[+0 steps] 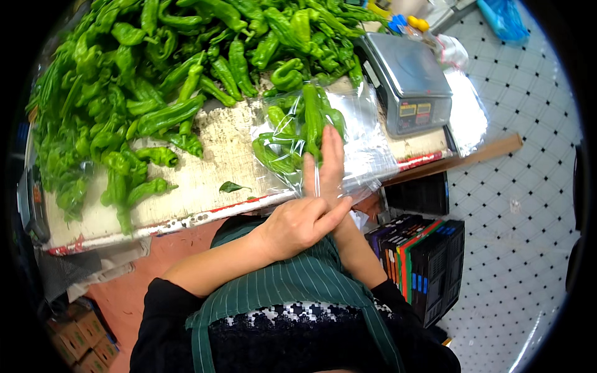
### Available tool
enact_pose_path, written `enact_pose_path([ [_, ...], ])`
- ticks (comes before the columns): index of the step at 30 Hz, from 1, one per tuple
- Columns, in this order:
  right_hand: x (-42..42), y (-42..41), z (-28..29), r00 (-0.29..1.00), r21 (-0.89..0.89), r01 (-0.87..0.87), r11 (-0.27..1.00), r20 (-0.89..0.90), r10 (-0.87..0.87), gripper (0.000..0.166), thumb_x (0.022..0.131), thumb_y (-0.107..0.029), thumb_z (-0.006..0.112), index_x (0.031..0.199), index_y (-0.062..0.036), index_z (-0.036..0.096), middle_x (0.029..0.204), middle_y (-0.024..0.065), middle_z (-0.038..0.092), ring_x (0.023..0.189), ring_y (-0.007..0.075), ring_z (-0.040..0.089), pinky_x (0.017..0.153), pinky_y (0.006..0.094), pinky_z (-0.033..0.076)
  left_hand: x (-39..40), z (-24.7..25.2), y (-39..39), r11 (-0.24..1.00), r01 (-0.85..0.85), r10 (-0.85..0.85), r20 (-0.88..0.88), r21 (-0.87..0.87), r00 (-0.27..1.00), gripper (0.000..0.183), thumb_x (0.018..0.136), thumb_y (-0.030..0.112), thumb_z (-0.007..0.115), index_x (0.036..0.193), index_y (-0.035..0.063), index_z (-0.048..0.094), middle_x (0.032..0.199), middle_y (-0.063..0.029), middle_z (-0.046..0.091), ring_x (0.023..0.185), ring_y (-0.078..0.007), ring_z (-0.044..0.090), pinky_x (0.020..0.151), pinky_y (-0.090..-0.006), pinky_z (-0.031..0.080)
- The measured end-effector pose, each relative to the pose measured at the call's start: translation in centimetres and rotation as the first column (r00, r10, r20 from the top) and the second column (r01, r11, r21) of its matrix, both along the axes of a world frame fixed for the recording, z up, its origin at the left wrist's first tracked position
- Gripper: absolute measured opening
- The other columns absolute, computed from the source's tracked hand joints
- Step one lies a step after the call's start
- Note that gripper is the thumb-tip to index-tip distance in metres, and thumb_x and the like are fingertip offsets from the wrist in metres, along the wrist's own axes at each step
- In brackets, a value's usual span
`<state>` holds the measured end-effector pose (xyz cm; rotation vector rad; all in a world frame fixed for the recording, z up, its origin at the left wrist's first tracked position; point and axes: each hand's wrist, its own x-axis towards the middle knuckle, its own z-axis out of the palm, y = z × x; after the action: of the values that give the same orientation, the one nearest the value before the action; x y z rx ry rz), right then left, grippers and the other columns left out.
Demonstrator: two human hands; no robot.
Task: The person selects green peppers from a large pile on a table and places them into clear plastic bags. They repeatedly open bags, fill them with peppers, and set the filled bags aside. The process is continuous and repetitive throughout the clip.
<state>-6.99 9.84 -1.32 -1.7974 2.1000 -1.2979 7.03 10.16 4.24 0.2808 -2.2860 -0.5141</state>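
A clear plastic bag (pixel 368 140) lies on the worn worktop (pixel 224 149), with several long green peppers (pixel 280 151) inside. My right hand (pixel 329 163) reaches into the bag through its near side, fingers stretched out. One long pepper (pixel 312 112) points away from me, its near end between the thumb and fingers, which do not close around it. Across the right wrist lies my left hand (pixel 298 226), its fingers mostly curled and the index finger extended at the bag's near edge. It appears to pinch the plastic there; the fingertips are partly hidden.
A large heap of green peppers (pixel 186 60) covers the far and left worktop. Right of the bag stands a digital scale (pixel 403 70) with a metal pan. A loose leaf (pixel 233 187) lies near the front edge. Folded black crates (pixel 429 270) stand on the floor at right.
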Motion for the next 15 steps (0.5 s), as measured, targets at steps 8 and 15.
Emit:
enact_pose_path([
  [8, 0.4, -1.3, 1.8, 0.988, 0.125, -0.141, 0.982, -0.046, 0.148, 0.062, 0.086, -0.022, 0.062, 0.139, 0.0039, 0.042, 0.144, 0.0236, 0.04, 0.126, 0.041, 0.037, 0.108, 0.0478, 0.029, 3.1, -1.1, -0.3, 0.918, -0.348, 0.333, 0.108, 0.19, 0.937, 0.061, 0.071, 0.004, 0.071, 0.129, 0.0071, 0.054, 0.092, -0.0131, 0.058, 0.07, -0.0286, 0.061, 0.058, -0.0355, 0.051],
  [15, -1.8, -3.2, 4.5, 0.947, 0.102, -0.263, 0.959, -0.164, 0.277, 0.06, 0.089, -0.021, 0.063, 0.138, 0.0059, 0.039, 0.139, 0.0269, 0.044, 0.127, 0.0444, 0.04, 0.109, 0.048, 0.029, 2.7, -0.3, -3.1, 0.832, -0.329, 0.391, -0.051, 0.446, 0.919, 0.021, 0.08, -0.001, 0.066, 0.1, 0.0056, 0.068, 0.073, -0.0096, 0.053, 0.064, -0.0251, 0.058, 0.058, -0.034, 0.048],
])
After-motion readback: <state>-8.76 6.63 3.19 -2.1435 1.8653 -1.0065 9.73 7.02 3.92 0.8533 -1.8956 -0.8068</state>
